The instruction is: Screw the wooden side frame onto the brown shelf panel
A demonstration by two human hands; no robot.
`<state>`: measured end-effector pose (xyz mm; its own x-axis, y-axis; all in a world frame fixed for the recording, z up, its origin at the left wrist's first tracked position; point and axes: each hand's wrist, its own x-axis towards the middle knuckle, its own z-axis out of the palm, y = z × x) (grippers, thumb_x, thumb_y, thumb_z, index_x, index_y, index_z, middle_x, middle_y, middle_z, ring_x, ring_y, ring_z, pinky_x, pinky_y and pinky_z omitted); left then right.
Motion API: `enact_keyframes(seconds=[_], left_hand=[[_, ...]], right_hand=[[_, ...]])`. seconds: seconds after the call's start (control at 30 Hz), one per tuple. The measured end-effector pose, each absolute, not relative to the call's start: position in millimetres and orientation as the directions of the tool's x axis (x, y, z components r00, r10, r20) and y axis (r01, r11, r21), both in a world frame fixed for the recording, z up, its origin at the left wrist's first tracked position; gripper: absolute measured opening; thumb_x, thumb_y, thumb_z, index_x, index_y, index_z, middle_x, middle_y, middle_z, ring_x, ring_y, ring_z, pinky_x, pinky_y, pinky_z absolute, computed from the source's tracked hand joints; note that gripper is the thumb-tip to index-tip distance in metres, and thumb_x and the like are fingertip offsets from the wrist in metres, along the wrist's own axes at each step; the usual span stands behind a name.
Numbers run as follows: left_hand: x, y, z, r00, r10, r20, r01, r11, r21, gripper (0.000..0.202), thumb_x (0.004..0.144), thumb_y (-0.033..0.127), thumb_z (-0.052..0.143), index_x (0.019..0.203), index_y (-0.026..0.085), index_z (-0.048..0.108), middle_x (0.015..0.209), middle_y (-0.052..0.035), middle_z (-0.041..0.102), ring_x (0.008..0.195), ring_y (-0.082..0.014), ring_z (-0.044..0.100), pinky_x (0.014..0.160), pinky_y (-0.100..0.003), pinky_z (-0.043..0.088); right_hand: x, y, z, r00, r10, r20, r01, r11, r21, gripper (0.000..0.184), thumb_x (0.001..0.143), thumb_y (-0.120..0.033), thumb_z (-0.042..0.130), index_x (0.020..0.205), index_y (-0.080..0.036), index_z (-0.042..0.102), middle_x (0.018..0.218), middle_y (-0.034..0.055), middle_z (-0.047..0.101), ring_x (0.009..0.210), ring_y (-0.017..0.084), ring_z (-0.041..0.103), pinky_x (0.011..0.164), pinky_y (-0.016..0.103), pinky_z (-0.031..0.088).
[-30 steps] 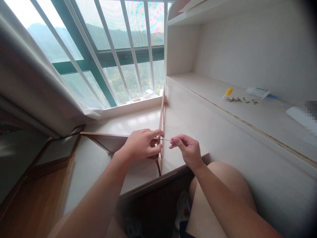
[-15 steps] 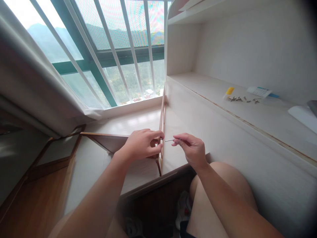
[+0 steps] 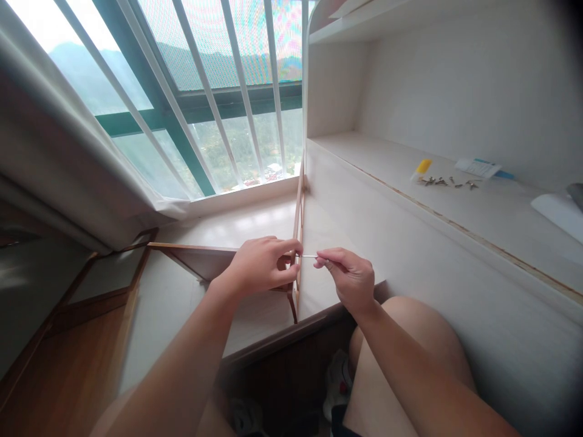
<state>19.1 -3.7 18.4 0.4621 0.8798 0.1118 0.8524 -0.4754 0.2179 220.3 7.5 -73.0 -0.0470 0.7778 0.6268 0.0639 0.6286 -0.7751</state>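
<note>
A brown wooden frame [image 3: 299,209] with a thin panel [image 3: 198,258] joined to it stands on the pale ledge, the panel reaching out to the left. My left hand [image 3: 262,264] is closed around the edge of the frame, its thumb and fingers on either side. Between the pinched fingers of my right hand [image 3: 350,276] is a thin metal rod [image 3: 310,256], held level and pointing left. The rod's tip meets the frame beside my left fingertips; what it touches there is too small to make out.
On the shelf [image 3: 387,155] at right lie several small metal screws [image 3: 439,181], a yellow-capped container [image 3: 422,169] and a clear plastic packet [image 3: 478,168]. A barred window [image 3: 246,103] is ahead, with a grey curtain [image 3: 68,133] at left. My legs are below the ledge's dark edge [image 3: 291,332].
My right hand has shifted slightly left, bringing the metal rod's tip from a small gap away up to the frame. My left hand and the frame look still.
</note>
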Motion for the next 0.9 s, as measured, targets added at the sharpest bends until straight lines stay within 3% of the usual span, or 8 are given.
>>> enact_keyframes(seconds=[0.33, 0.6, 0.77, 0.9], left_hand=[[19.4, -4.6, 18.4, 0.449, 0.886, 0.112, 0.864, -0.463, 0.197, 0.031, 0.083, 0.042, 0.051, 0.112, 0.033, 0.056, 0.079, 0.0034, 0.065, 0.079, -0.0188, 0.059, 0.066, -0.027, 0.038], [19.0, -4.8, 17.4, 0.411, 0.905, 0.108, 0.886, -0.425, 0.185, 0.065, 0.083, 0.043, 0.049, 0.144, 0.029, 0.031, 0.087, 0.0013, 0.068, 0.080, -0.0206, 0.061, 0.067, -0.029, 0.040], [18.2, -4.4, 17.2, 0.433, 0.897, 0.083, 0.893, -0.440, 0.098, 0.066, 0.084, 0.045, 0.046, 0.146, 0.026, 0.032, 0.083, 0.0002, 0.068, 0.078, -0.0214, 0.061, 0.063, -0.030, 0.038], [17.7, -4.0, 17.0, 0.435, 0.897, 0.072, 0.895, -0.440, 0.076, 0.070, 0.084, 0.046, 0.046, 0.148, 0.026, 0.026, 0.084, -0.0003, 0.068, 0.078, -0.0220, 0.061, 0.062, -0.029, 0.038]], right_hand=[[218.0, 6.3, -70.8, -0.041, 0.745, 0.666, 0.067, 0.667, -0.742, 0.016, 0.087, -0.015, 0.064, 0.096, -0.024, 0.074, 0.083, 0.0020, 0.071, 0.076, 0.017, 0.068, 0.072, 0.033, 0.057], [221.3, 10.6, -74.4, -0.089, 0.705, 0.704, 0.126, 0.709, -0.694, 0.020, 0.089, -0.015, 0.062, 0.104, -0.024, 0.073, 0.085, 0.0028, 0.072, 0.078, 0.017, 0.068, 0.075, 0.033, 0.058], [224.4, 13.8, -70.6, -0.159, 0.674, 0.721, 0.202, 0.737, -0.645, 0.017, 0.090, -0.018, 0.062, 0.103, -0.023, 0.072, 0.094, 0.0046, 0.072, 0.085, 0.017, 0.067, 0.078, 0.032, 0.055], [225.3, 14.7, -67.2, -0.216, 0.699, 0.681, 0.229, 0.715, -0.661, 0.012, 0.093, -0.023, 0.057, 0.096, -0.022, 0.069, 0.088, 0.0044, 0.069, 0.081, 0.017, 0.064, 0.075, 0.031, 0.052]])
